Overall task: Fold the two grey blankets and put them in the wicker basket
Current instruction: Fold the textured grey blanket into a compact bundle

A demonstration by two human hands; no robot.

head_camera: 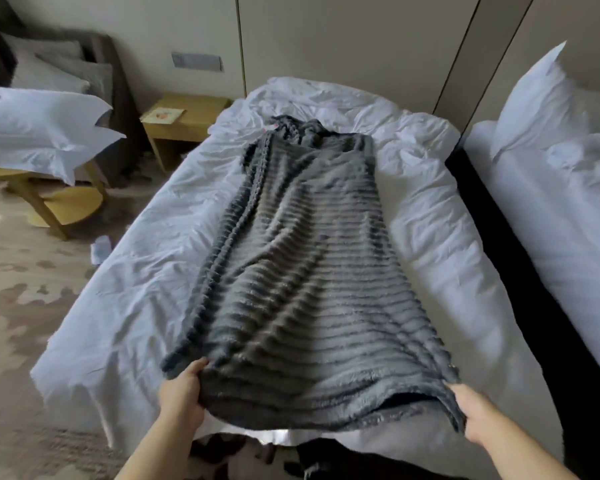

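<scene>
A grey ribbed blanket (305,271) lies lengthwise down the middle of the white bed (118,289), folded into a long strip that reaches from the near edge to the far end. My left hand (182,393) grips its near left corner. My right hand (477,415) grips its near right corner. Both corners are lifted slightly off the bed. I see no second blanket and no wicker basket.
A second white bed with a pillow (541,109) stands to the right across a dark gap (520,289). A wooden nightstand (184,126) sits at the far left of the bed. Pillows (39,126) rest on a low round wooden table (63,206) at left. Patterned carpet covers the floor.
</scene>
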